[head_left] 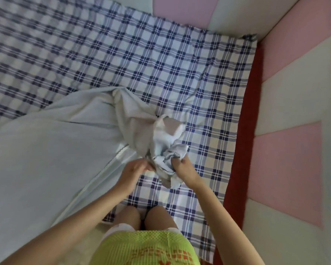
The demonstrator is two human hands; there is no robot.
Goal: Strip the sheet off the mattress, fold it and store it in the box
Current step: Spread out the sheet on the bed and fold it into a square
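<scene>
The pale sheet (46, 150) lies across the lower left of the frame. It is drawn up from the left into a twisted, bunched corner (166, 148) at the middle of the picture. The rest of it spreads flat toward the left edge, with a long crease running down toward the bottom.

Both hands meet at that bunch. The left hand (136, 169) grips the cloth from the left with its fingers curled into the folds. The right hand (183, 167), just beside it, is clenched round the crumpled end of the same corner, and a loose tail of cloth hangs below it. The fingertips are buried in the fabric and the frame is slightly blurred, so I cannot tell just how each finger lies.

Under the sheet, a blue and white checked cloth (161, 64) covers the upper half and right of the bed, wrinkled near the upper right corner. A red strip (243, 131) runs along its right edge, next to a wall of pink and cream padded panels (294, 92). At the bottom centre, two bare knees (128, 215) rest on the checked cloth, below a green knitted top (141, 249).
</scene>
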